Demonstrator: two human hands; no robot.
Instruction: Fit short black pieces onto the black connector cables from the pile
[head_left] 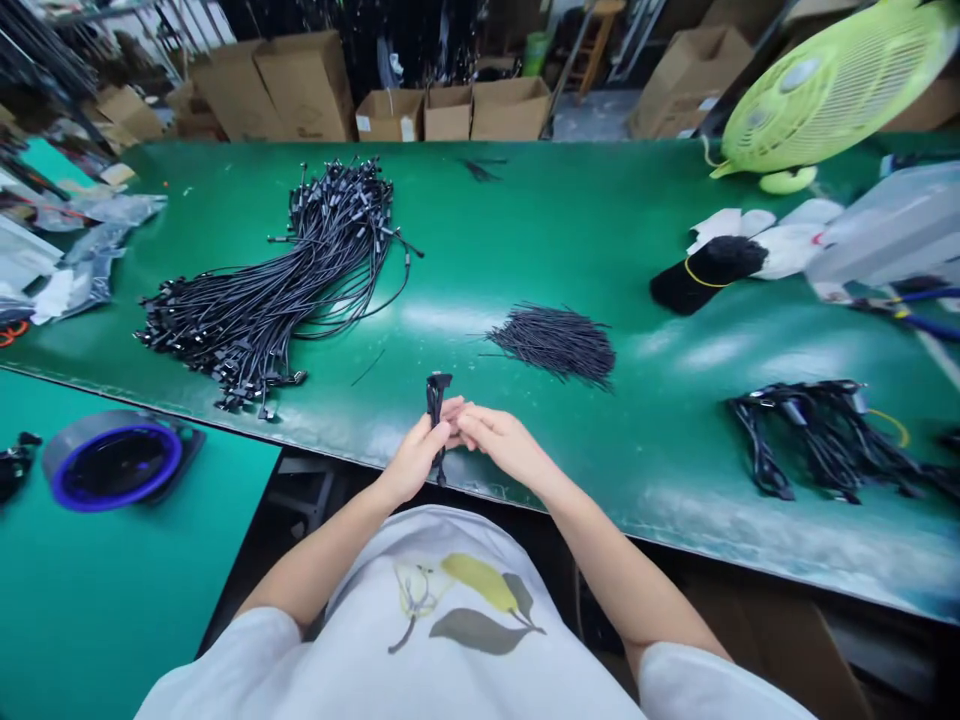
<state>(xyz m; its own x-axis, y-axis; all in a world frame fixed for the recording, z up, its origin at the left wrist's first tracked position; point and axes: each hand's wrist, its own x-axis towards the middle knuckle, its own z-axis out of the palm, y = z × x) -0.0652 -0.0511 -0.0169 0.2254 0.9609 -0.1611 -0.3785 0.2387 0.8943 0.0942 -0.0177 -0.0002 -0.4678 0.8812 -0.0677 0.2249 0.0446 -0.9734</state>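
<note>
A folded black cable [435, 400] stands upright in my left hand [414, 455], whose fingers are wrapped round its middle. Its connector end sticks up above the fingers, and the other end shows below. My right hand [491, 432] meets the left one at the cable's right side, with thumb and fingers pinched together. What sits between those fingertips is too small to make out. Just beyond my hands on the green table [442, 265] lies a pile of thin black ties [555, 345]. A large bundle of loose black cables [277, 275] spreads to the left.
Several folded cables [810, 435] lie at the right. Behind them are a banded black bundle [705, 275], a clear plastic bin [892, 230] and a green fan [825, 90]. A tape roll [116, 460] rests on the lower left table. Cardboard boxes [487, 108] stand beyond the far edge.
</note>
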